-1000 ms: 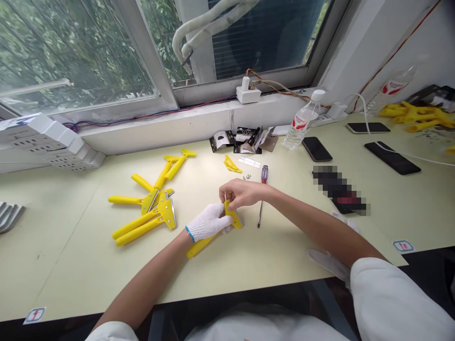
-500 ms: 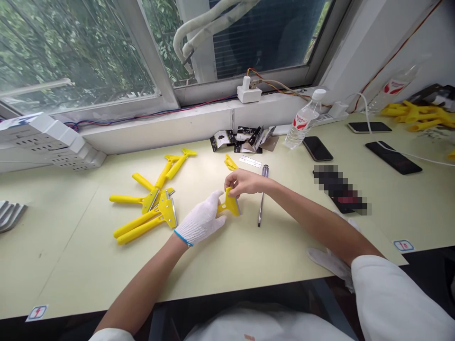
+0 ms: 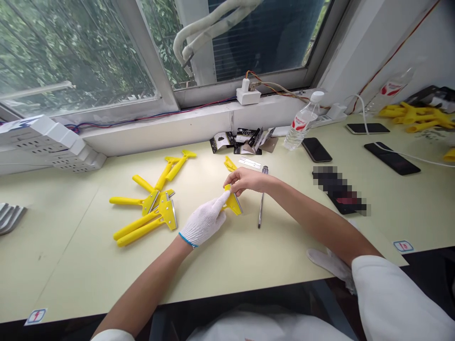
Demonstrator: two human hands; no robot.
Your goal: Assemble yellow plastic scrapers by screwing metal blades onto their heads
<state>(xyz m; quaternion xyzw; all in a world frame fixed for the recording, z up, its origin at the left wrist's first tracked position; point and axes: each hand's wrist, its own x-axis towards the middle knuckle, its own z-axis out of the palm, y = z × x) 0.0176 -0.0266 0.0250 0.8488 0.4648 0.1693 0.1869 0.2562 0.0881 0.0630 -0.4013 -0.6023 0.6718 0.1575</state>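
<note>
Between my hands is a yellow scraper (image 3: 233, 204) with a metal blade along its right edge. My left hand (image 3: 204, 220), in a white knit glove with a blue cuff, is closed round its handle, which is mostly hidden. Bare fingers of my right hand (image 3: 245, 181) pinch the upper corner of the scraper head; any small part in them is hidden. Just right lies a screwdriver (image 3: 262, 201) with a clear handle. Behind my right hand are a small yellow piece (image 3: 229, 163) and a white strip (image 3: 249, 163). Several yellow scrapers (image 3: 142, 225) lie in a loose pile to the left.
Crumpled black packaging cards (image 3: 245, 140) sit near the sill beside a water bottle (image 3: 302, 123). Phones (image 3: 317, 149) lie to the right, with a charging cable across one. A white glove (image 3: 329, 263) rests under my right arm. White boxes (image 3: 53, 142) stand at the far left.
My left hand has closed in on the scraper, its fingers now up against the head by my right fingertips. The scraper has turned slightly; my right hand has barely shifted.
</note>
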